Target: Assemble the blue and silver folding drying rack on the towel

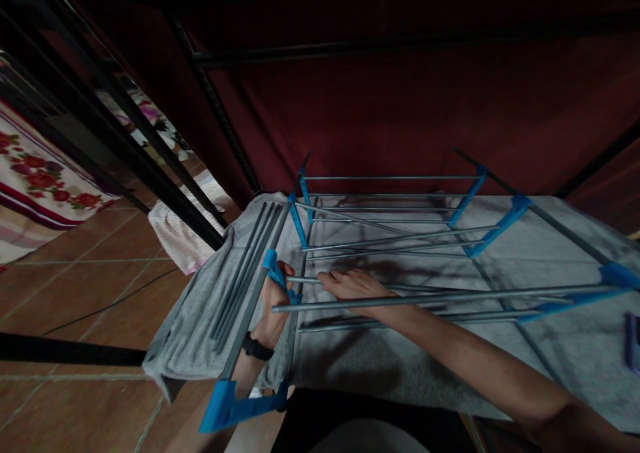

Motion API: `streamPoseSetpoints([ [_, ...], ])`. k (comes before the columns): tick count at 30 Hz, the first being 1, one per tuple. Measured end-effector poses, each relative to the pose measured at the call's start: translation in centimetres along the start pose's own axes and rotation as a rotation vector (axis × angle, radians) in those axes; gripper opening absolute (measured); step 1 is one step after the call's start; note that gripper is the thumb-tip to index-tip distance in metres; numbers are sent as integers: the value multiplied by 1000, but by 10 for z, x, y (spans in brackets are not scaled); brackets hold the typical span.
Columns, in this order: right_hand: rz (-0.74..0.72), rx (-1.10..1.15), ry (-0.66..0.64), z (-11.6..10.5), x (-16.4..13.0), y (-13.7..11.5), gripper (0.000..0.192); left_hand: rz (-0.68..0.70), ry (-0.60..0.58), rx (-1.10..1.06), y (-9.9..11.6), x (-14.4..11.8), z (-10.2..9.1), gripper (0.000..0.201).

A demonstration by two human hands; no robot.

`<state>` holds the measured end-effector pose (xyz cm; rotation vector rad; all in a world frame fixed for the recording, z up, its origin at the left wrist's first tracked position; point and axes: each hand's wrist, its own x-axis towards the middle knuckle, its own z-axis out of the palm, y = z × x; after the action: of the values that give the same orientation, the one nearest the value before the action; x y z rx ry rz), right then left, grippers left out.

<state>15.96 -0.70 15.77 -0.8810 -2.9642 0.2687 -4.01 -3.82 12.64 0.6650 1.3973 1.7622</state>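
Observation:
A rack of grey metal tubes and blue plastic connectors lies across a grey cloth (320,366). My left hand (273,306), with a black band on the wrist, is closed around a blue connector (271,261) on the rack's left side. My right hand (353,285) grips a grey tube (306,280), whose left end meets that connector by my left fingers. Whether the end sits inside the socket, I cannot tell. Another tube (415,301) passes in front of my right hand, its left end free. At the near left corner is a larger blue connector (220,406).
Several loose tubes (245,273) lie side by side on the cloth at left. Behind the rack hangs a dark red panel (375,119) with black metal bars. Tiled floor (100,286), a cable and a flowered cloth (45,173) are at left. A purple object (633,343) is at the right edge.

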Motion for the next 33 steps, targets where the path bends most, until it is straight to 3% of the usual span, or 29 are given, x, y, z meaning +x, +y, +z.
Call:
streamPoseSetpoints([
  [7, -20, 31, -18, -1, 3, 0, 33, 59, -42, 3, 3, 2, 3, 61],
  [16, -28, 43, -47, 2, 7, 1, 38, 77, -36, 72, 1, 4, -2, 52],
  [22, -22, 64, -38, 4, 7, 3, 35, 108, -90, 133, 1, 6, -4, 45],
  [33, 11, 208, -41, -3, 10, 4, 30, 37, -246, 212, 11, 10, -6, 47],
])
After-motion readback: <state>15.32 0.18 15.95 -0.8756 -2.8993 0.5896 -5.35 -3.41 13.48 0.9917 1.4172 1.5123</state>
